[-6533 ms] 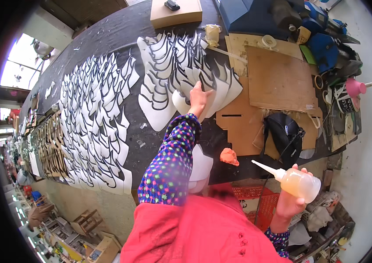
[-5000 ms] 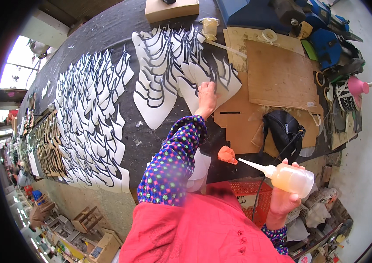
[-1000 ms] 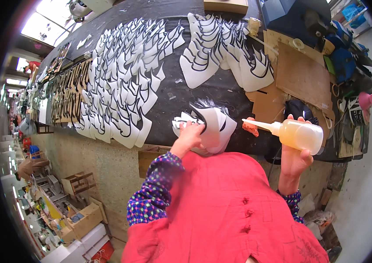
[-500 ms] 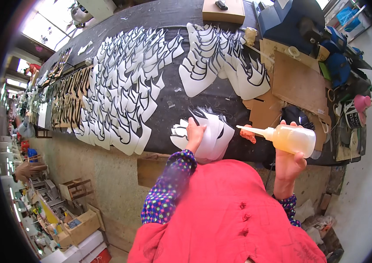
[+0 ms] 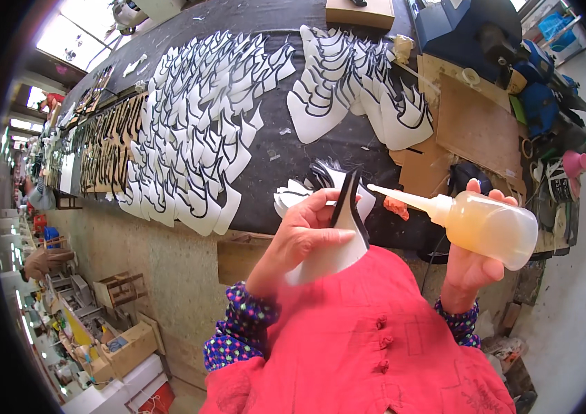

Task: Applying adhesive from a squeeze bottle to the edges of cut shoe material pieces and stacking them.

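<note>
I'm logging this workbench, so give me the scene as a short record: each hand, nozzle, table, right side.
Left hand: holds a white piece with black edging
Right hand: holds a squeeze bottle of yellowish liquid
Nozzle: points left, tip close to the piece; contact unclear
Table: dark, with a large batch of white pieces left, a smaller batch farther back
Right side: cardboard, orange lump, black bag

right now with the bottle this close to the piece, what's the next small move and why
Probably ease the nozzle to the black edge of the piece: the left hand holds the piece up, and the right hand holds the bottle with its nozzle pointing that way. Whether the tip touches is hard to tell.
</note>
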`<state>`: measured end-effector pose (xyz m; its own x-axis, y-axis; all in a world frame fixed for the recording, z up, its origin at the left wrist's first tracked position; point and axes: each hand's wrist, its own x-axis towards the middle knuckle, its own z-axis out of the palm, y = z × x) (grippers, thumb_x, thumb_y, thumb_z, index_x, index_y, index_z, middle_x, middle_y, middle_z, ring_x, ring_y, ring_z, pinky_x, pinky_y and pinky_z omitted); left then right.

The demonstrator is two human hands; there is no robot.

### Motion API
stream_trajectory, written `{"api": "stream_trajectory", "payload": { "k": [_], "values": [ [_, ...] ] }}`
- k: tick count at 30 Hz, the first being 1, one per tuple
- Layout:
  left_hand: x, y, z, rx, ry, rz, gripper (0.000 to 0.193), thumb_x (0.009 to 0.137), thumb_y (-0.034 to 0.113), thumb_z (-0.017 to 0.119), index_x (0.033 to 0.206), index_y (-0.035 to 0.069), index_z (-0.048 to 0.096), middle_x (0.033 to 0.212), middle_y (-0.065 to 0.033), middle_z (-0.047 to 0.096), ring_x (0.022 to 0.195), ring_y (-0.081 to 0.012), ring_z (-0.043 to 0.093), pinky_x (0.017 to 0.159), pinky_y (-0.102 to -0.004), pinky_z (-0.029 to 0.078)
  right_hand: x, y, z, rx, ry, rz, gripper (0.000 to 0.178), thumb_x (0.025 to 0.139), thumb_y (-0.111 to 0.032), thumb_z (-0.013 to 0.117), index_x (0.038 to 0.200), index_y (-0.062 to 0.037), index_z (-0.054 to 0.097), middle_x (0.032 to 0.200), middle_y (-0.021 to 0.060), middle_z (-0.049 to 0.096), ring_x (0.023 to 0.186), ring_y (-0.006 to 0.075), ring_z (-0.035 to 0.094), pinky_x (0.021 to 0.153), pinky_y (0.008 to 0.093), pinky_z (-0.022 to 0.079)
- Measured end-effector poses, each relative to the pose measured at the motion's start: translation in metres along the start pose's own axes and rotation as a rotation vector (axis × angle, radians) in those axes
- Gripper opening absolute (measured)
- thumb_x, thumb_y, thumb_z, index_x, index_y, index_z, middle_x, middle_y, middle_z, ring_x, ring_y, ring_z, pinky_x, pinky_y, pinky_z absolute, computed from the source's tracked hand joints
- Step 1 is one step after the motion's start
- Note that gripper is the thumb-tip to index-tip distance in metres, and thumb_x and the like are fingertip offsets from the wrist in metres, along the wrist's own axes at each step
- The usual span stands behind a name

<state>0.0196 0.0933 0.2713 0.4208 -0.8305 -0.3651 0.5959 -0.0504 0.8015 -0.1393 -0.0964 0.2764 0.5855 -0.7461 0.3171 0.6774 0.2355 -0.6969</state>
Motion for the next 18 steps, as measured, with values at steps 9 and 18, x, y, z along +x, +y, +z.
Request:
{"api": "stream_trajectory", "payload": {
  "k": [9,18],
  "values": [
    [-0.011,0.002,0.006,-0.106,-0.046,-0.005,0.076,0.067,-0.007,0.069,0.134,0.007,0.036,0.102,-0.0127,0.062,0.093,-0.0173,0.058,0.087,-0.0298,0.043,0.003,0.0,-0.004,-0.009,-0.222,-0.033,0.097,0.054,-0.047,0.081,0.129,-0.0085,0.035,0.129,0.0058,0.044,0.125,0.0353,0.035,0.108,0.0483,0.023],
    [-0.008,0.004,0.008,-0.115,-0.026,-0.01,0.077,0.066,-0.007,0.071,0.134,0.007,0.037,0.098,-0.0111,0.063,0.091,-0.0162,0.058,0.084,-0.0288,0.044,0.008,0.0,0.0,-0.083,-0.198,-0.07,0.097,0.052,-0.051,0.079,0.127,-0.0073,0.037,0.126,0.0059,0.046,0.124,0.03,0.038,0.108,0.0485,0.023]
  ]
}}
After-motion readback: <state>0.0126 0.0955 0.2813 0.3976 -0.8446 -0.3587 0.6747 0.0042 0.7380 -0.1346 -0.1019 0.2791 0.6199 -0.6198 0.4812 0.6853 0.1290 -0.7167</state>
